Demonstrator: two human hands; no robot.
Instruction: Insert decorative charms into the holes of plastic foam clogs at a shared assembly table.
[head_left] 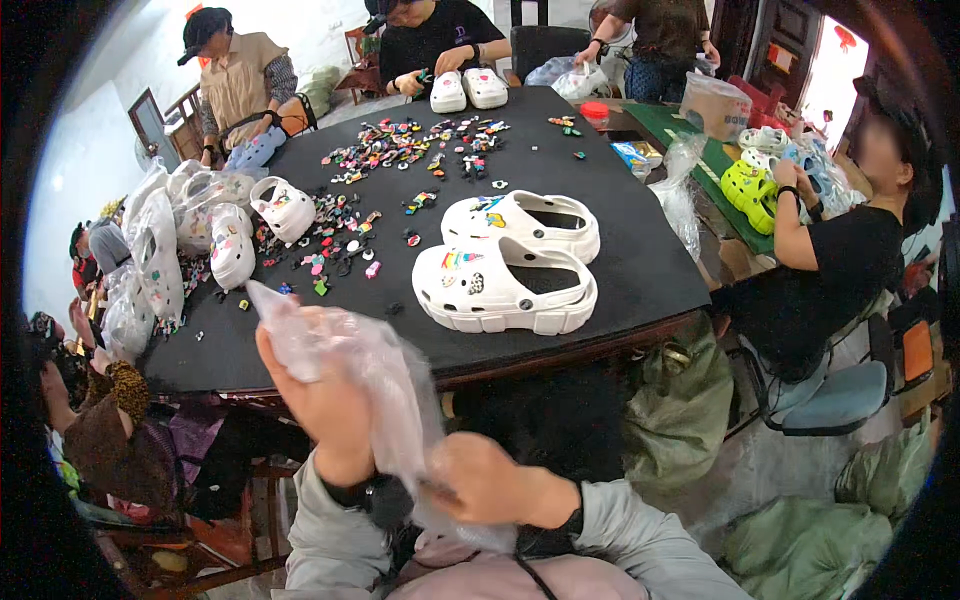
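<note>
A clear plastic bag (pixel 388 385) stretches between my two hands in front of the table edge. My left hand (pixel 328 415) grips its upper part, the fingers partly hidden by the film. Lower and to the right, my right hand (pixel 492 482) is closed on the bag's other end, somewhat smeared by motion. Just beyond them on the black table (pixel 520 150) stands a pair of white clogs, the nearer clog (pixel 505 290) and the farther clog (pixel 530 225) side by side, toes to the left, with colourful charms on top.
Loose shoe charms (pixel 395 145) spread over the table's middle and left. Bagged white clogs (pixel 160 240) crowd the left edge. Co-workers stand at the far side; one at right (pixel 850 240) handles lime-green clogs (pixel 748 192). Green sacks (pixel 680 400) lie right of my legs, near a chair (pixel 830 390).
</note>
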